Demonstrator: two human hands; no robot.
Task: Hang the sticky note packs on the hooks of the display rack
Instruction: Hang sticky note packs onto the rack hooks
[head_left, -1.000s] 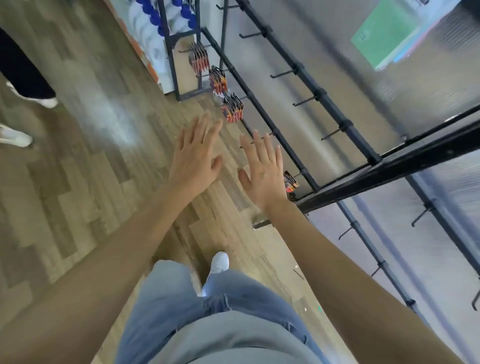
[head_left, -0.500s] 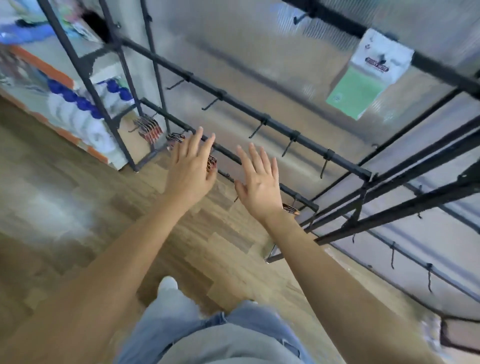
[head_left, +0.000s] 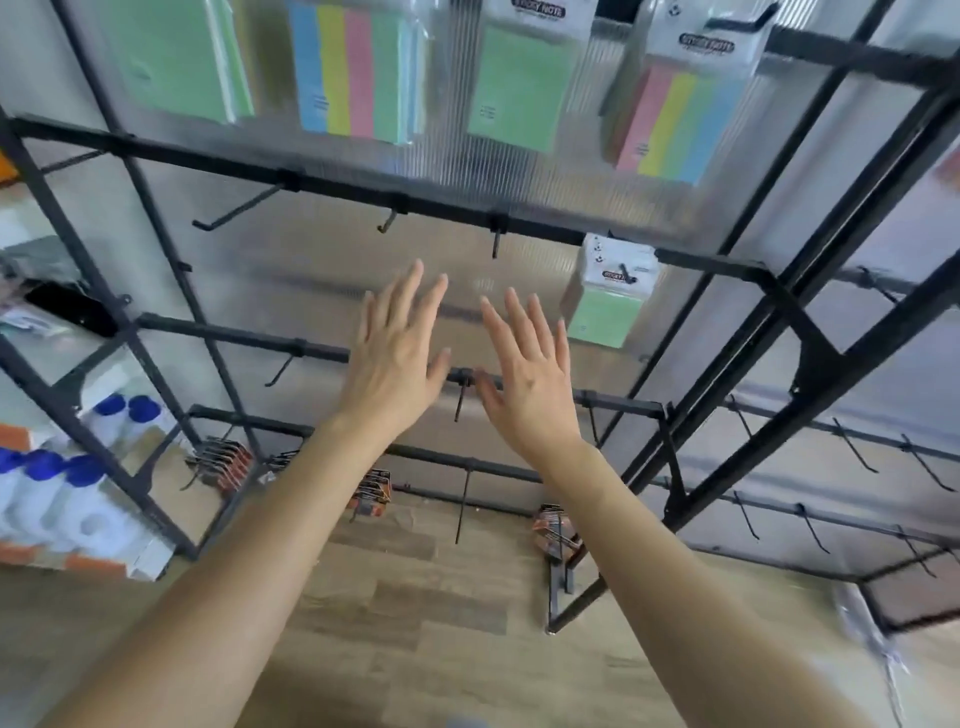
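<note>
A person is holding both arms out toward the black display rack (head_left: 332, 179), the left hand (head_left: 392, 358) and right hand (head_left: 530, 374) both spreading flat, fingers straight, gripping nothing. Four sticky note packs (head_left: 358, 73) are hanging along the top row, while a single green pack (head_left: 605, 312) is dangling from a hook just beside the right hand. Other hooks (head_left: 236, 213) are jutting out above the wood floor (head_left: 415, 613).

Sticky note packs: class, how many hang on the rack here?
5. Top row, left to right: far-left green pack, left striped pack, middle green pack, right striped pack. Lower green pack hangs from the rail below, at right. Others may sit hidden behind these.
</note>
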